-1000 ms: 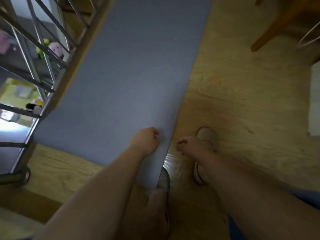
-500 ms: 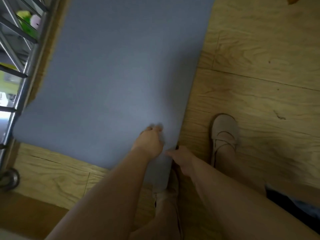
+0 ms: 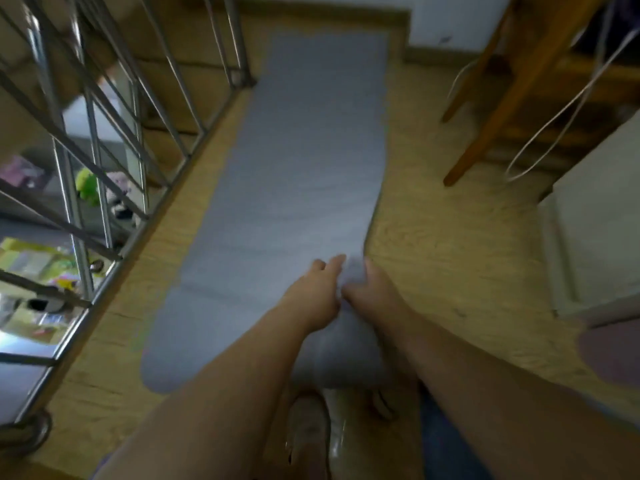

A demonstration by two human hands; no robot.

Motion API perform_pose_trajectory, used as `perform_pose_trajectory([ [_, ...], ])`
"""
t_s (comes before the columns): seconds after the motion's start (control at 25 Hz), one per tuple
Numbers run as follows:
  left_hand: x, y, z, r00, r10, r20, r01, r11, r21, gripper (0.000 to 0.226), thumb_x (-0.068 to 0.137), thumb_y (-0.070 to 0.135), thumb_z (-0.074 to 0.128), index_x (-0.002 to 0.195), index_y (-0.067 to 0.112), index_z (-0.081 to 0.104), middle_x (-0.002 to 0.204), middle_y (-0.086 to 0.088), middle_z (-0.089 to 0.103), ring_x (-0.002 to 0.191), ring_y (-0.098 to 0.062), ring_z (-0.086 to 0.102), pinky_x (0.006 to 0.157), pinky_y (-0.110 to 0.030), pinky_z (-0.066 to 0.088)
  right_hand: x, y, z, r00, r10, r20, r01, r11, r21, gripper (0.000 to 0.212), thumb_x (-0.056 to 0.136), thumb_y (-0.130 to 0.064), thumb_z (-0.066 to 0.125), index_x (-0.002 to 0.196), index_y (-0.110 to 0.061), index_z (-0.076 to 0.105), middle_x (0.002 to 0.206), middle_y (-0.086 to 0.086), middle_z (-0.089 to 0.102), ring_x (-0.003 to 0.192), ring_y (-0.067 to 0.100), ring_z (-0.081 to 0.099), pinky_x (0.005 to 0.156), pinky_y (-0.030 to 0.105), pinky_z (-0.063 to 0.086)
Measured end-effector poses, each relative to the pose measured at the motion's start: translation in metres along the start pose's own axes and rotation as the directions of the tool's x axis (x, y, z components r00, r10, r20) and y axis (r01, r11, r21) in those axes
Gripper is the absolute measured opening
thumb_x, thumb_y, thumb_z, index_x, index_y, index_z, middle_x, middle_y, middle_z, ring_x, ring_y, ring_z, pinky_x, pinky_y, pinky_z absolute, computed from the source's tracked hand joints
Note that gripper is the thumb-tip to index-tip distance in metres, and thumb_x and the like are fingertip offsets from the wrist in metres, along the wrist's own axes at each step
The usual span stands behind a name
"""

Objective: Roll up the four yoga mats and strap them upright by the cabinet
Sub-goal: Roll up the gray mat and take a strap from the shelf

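Reaching down with both arms, the person has their hands side by side at the near right corner of a grey-blue yoga mat (image 3: 298, 174). The mat lies unrolled along the wooden floor (image 3: 450, 258), one long edge just beside the metal railing (image 3: 104, 140) and its far end near the skirting at the wall. That near corner is lifted into a pale fold between the two hands, while the near left corner lies flat. The right hand (image 3: 375, 292) curls its fingers round the raised edge and grips it. The left hand (image 3: 311, 299) stretches its fingers against the fold from the other side. From where I stand, and with the blur, I cannot tell whether it pinches the mat or only presses it. A beige shoe (image 3: 306, 434) is planted just below the mat's near end. Off to the right stand slanting wooden chair legs (image 3: 502, 98), a white cable (image 3: 554, 126) and a white cabinet (image 3: 595, 220).
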State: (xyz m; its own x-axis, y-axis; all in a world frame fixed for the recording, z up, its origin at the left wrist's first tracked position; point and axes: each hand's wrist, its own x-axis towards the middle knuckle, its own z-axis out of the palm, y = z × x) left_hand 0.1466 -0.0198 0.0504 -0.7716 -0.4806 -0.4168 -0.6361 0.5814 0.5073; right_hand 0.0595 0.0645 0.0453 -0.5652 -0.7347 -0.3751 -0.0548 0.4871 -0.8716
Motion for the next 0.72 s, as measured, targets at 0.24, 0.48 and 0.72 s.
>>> perform_pose_trajectory([
  [0.24,-0.082,0.151,-0.091,0.89,0.383,-0.247,-0.335,0.917,0.215,0.084,0.089,0.01,0.053,0.152,0.033,0.003,0.158,-0.007,0.001,0.125,-0.039,0.046,0.095,-0.042,0.044,-0.113,-0.144,-0.151,0.946,-0.315,0.079,0.299,0.75,-0.59,0.052,0.078,-0.005,0.061,0.128,-0.015,0.052,0.121,0.006,0.061,0.108,0.02,0.058,0.08,0.025,0.044],
  [0.48,-0.172,0.266,-0.161,0.693,0.602,-0.396,-0.279,0.731,0.623,0.042,0.087,0.04,0.061,0.121,0.018,0.047,0.129,-0.001,0.045,0.12,-0.027,0.044,0.081,-0.036,0.043,-0.246,-0.239,-0.224,0.881,-0.439,0.178,0.229,0.064,-0.971,0.047,0.083,-0.018,0.059,0.128,-0.026,0.048,0.115,0.003,0.062,0.103,0.024,0.058,0.077,0.038,0.05],
  [0.72,-0.235,0.274,-0.202,0.557,0.498,-0.665,-0.125,0.841,0.526,0.035,0.084,0.043,0.062,0.104,0.016,0.052,0.111,-0.004,0.056,0.109,-0.028,0.052,0.073,-0.033,0.039,-0.299,-0.237,-0.262,0.645,-0.715,-0.27,0.231,0.52,-0.822,0.08,0.075,-0.043,0.075,0.142,-0.029,0.033,0.143,-0.001,0.043,0.131,0.021,0.04,0.105,0.041,0.039],
])
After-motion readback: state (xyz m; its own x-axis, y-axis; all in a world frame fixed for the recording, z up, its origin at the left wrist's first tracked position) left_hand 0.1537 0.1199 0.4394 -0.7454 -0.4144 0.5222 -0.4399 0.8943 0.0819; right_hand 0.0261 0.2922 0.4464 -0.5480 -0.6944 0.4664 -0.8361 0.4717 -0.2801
